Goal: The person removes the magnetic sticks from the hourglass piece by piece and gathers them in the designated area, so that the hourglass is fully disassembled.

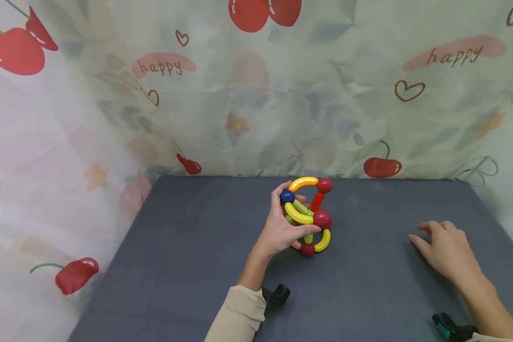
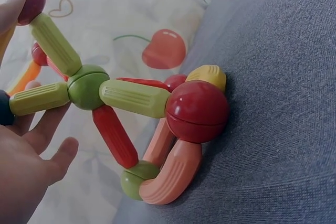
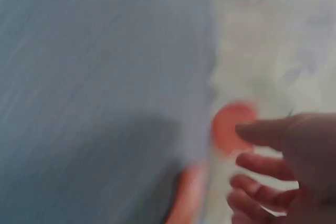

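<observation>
My left hand [image 1: 282,232] grips a toy built from magnetic balls and sticks [image 1: 300,216]. The thumb lies along its near side, and the other fingers reach behind it. Red balls, a blue ball [image 1: 287,196] and straight and curved sticks in yellow, orange, red, green and pink make it up. In the left wrist view, a green ball [image 2: 88,87] joins several sticks, and a large red ball [image 2: 197,112] sits low, against or just above the table. My right hand [image 1: 446,251] is at the right, over the table, fingers loosely bent and holding nothing.
The dark grey table [image 1: 188,266] meets a printed cloth [image 1: 248,95] along its back edge. A thin looped cord [image 1: 480,171] is at the back right corner. Blurred in the right wrist view, an orange-pink shape [image 3: 188,195] appears at the bottom; its kind is unclear.
</observation>
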### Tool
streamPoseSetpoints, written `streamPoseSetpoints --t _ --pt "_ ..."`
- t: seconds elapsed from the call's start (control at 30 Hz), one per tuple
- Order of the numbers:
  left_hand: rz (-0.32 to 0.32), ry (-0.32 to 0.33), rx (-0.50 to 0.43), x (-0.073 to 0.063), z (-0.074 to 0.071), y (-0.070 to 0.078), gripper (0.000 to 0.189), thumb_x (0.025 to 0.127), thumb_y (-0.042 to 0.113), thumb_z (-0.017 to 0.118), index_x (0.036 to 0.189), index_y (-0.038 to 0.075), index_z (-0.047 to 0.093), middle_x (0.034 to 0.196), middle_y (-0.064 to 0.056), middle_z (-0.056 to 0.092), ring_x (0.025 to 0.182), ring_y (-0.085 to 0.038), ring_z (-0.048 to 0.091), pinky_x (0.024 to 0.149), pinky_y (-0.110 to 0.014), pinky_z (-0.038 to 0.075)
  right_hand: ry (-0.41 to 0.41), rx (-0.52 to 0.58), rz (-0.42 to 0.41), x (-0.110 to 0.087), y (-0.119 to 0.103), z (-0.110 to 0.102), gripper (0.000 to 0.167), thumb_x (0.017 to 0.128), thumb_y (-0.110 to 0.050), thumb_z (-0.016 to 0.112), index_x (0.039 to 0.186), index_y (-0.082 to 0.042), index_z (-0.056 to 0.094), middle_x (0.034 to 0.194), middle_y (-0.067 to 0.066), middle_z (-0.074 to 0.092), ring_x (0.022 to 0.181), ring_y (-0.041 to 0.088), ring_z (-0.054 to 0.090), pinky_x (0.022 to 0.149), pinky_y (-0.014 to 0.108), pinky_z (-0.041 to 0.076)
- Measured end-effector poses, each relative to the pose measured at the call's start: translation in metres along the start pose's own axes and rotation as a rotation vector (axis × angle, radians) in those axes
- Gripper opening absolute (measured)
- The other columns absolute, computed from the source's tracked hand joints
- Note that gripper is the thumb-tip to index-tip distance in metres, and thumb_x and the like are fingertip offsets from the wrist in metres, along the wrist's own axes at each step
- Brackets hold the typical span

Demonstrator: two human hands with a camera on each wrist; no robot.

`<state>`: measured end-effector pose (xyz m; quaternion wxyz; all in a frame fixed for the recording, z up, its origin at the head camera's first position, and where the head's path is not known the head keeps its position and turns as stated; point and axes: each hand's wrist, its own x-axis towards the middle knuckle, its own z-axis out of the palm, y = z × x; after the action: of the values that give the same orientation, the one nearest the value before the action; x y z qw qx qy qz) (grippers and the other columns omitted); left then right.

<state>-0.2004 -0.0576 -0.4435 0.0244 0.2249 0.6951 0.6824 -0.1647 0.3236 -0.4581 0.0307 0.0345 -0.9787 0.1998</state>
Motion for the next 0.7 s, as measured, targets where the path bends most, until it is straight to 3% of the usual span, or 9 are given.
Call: streamPoseSetpoints --t 0.23,0.37,0.5,0.7 --pt "0.0 0.012 -0.048 0.001 0.005 -0.001 0.105 0.082 0.016 0.086 0.156 0.032 0.013 0.15 -0.01 0.043 0.133 -0.031 0.057 0.103 -0.028 0.054 0.049 0.272 -0.202 0.016 -0.102 -0.012 0.048 0.099 -0.032 0.068 0.138 -0.008 0.056 0.124 0.013 0.062 0.097 0.025 0.066 0.075 0.029 0.053" --pt "0.001 0.022 -0.047 0.0 0.005 0.0 0.104 0.082 0.017 0.087 0.156 0.031 0.015 0.15 -0.006 0.042 0.133 -0.03 0.059 0.099 -0.029 0.056 0.06 0.34 -0.323 0.041 -0.146 -0.009 0.053 0.097 -0.027 0.071 0.144 -0.012 0.051 0.131 0.012 0.057 0.097 0.023 0.069 0.078 0.027 0.055" --pt "0.005 0.025 -0.051 0.0 0.005 0.001 0.103 0.081 0.019 0.087 0.155 0.033 0.017 0.149 -0.007 0.04 0.129 -0.027 0.061 0.095 -0.029 0.058 0.013 0.392 -0.379 0.066 -0.169 -0.004 0.052 0.097 -0.021 0.072 0.143 -0.013 0.051 0.13 0.01 0.056 0.094 0.022 0.067 0.077 0.029 0.056" --pt "-0.002 0.033 -0.044 0.0 0.006 0.003 0.1 0.079 0.018 0.089 0.152 0.033 0.022 0.146 -0.008 0.041 0.128 -0.024 0.062 0.094 -0.029 0.059 0.009 0.45 -0.38 0.082 -0.178 0.004 0.04 0.094 -0.011 0.071 0.131 -0.009 0.057 0.113 0.01 0.058 0.083 0.02 0.056 0.069 0.024 0.051"
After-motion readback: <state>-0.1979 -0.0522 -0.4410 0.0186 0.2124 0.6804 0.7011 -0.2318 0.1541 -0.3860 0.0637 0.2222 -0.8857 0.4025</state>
